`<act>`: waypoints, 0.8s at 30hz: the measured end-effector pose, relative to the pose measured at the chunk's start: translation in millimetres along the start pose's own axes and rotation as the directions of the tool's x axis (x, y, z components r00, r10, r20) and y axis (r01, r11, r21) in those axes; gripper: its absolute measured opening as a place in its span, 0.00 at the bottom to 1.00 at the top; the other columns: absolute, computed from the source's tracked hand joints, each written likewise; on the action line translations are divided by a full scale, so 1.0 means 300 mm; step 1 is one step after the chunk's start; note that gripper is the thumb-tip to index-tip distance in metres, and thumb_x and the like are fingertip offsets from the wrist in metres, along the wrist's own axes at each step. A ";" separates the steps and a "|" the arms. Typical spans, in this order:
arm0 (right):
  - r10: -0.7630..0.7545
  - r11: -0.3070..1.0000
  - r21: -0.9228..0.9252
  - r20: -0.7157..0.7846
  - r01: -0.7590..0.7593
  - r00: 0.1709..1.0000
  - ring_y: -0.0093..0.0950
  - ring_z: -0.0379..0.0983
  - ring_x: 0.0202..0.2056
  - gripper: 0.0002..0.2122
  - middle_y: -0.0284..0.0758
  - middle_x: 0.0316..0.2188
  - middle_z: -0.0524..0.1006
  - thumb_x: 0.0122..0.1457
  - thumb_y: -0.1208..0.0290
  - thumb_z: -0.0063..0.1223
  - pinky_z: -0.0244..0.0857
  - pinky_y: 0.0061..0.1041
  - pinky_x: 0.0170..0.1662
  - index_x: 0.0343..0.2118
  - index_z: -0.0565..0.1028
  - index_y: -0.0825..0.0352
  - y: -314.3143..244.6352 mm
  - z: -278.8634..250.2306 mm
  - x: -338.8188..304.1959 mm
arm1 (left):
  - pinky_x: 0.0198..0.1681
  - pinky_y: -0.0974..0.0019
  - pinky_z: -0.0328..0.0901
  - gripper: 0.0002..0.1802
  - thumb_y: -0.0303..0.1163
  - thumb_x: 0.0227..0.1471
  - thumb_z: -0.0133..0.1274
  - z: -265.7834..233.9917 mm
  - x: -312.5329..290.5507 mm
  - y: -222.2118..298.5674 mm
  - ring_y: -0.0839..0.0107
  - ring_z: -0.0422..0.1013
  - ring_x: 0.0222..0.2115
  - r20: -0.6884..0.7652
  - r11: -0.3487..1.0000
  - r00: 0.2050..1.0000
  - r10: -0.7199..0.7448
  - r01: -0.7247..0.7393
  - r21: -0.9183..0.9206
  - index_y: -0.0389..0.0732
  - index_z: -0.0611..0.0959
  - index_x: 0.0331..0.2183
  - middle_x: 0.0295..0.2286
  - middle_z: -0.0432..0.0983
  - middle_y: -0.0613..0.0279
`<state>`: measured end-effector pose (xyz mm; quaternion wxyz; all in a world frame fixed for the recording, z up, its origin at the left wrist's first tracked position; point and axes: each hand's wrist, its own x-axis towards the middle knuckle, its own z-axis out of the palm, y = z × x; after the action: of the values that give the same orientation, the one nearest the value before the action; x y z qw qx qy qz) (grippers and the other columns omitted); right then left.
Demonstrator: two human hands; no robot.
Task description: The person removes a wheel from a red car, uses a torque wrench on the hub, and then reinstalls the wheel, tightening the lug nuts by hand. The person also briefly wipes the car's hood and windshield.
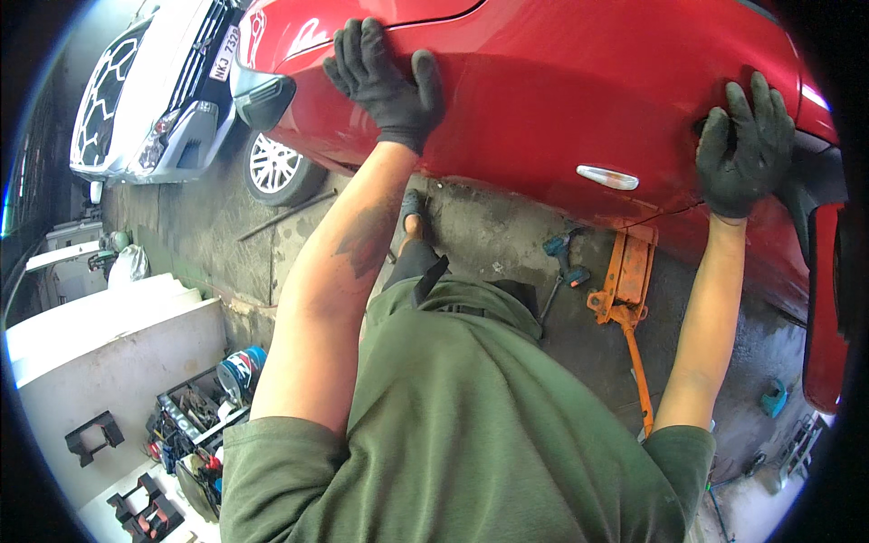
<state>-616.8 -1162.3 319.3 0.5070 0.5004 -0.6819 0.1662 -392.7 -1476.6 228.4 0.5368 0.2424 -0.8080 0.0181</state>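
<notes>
Both my hands wear dark grey work gloves and lie on a red car's body panel [543, 109]. My left hand [385, 86] rests flat with fingers spread, close to the panel's upper seam and left of its middle. Farther right, my right hand [747, 149] lies with its fingers stretched out near the panel's right end. Neither hand holds anything. Between them, lower on the panel, sits a small clear side marker lamp [607, 177]. A dark gap in the red body shows just left of my right hand.
An orange floor jack [623, 281] stands under the car, its handle reaching toward me. Beside it lies a blue cordless power tool [566, 260]. A loose wheel [279, 169] and a long bar [288, 214] are at left, near a white vehicle [158, 100]. Crates of parts [195, 412] stand lower left.
</notes>
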 end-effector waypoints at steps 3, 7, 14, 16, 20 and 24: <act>-0.059 0.998 -0.029 0.014 0.059 0.998 0.39 0.71 0.48 0.12 0.38 0.47 0.75 0.55 0.65 0.53 0.61 0.40 0.52 0.41 0.78 0.60 0.031 0.013 -0.008 | 0.61 0.39 0.33 0.39 0.52 0.49 0.47 -0.001 -0.010 -0.004 0.48 0.47 0.60 0.005 0.999 0.999 0.032 -0.031 -0.007 0.38 0.61 0.56 0.56 0.57 0.47; -0.116 0.985 -0.128 0.000 0.115 0.993 0.41 0.71 0.46 0.12 0.42 0.45 0.76 0.56 0.66 0.52 0.62 0.40 0.51 0.41 0.77 0.65 0.045 0.028 0.002 | 0.49 0.48 0.55 0.25 0.44 0.49 0.49 -0.053 0.082 0.088 0.49 0.65 0.47 -0.191 0.994 0.978 0.089 -0.074 0.085 0.41 0.75 0.47 0.44 0.70 0.43; 0.022 0.934 -0.356 -0.013 -0.026 1.000 0.46 0.68 0.47 0.16 0.52 0.44 0.73 0.59 0.65 0.43 0.58 0.46 0.53 0.41 0.74 0.73 0.028 0.046 0.010 | 0.61 0.41 0.39 0.34 0.53 0.49 0.50 -0.301 -0.047 -0.059 0.48 0.50 0.59 0.342 0.879 0.936 -0.081 0.229 -0.419 0.40 0.71 0.51 0.56 0.56 0.45; 0.221 0.960 -0.177 -0.002 -0.218 0.975 0.41 0.71 0.44 0.14 0.48 0.42 0.74 0.58 0.66 0.52 0.64 0.36 0.48 0.40 0.74 0.74 -0.179 -0.026 -0.022 | 0.60 0.46 0.48 0.30 0.49 0.49 0.52 -0.450 -0.249 -0.169 0.50 0.56 0.56 0.475 0.751 0.871 -0.126 0.397 -0.528 0.40 0.73 0.49 0.54 0.61 0.46; -0.127 0.791 0.395 0.853 -0.468 0.505 0.36 0.66 0.48 0.16 0.43 0.44 0.72 0.55 0.74 0.51 0.57 0.33 0.55 0.47 0.69 0.70 -1.056 0.074 -0.340 | 0.46 0.58 0.65 0.16 0.38 0.49 0.53 -0.671 -1.009 -0.533 0.56 0.71 0.44 0.730 0.360 0.328 -0.599 0.925 -0.119 0.39 0.81 0.38 0.43 0.74 0.51; -0.530 0.604 0.324 0.845 -0.729 -0.064 0.41 0.63 0.55 0.23 0.49 0.52 0.67 0.55 0.75 0.51 0.55 0.34 0.58 0.55 0.64 0.71 -1.832 0.401 -0.856 | 0.38 0.54 0.65 0.14 0.35 0.50 0.52 -0.817 -1.475 -0.604 0.58 0.73 0.40 0.530 -0.131 -0.304 -0.791 0.932 0.339 0.35 0.77 0.36 0.37 0.76 0.49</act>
<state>-216.0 -1362.6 -107.0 -0.4589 0.5410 -0.7013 0.0701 27.6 -1400.9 -97.5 0.0972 0.6871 -0.4588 -0.5550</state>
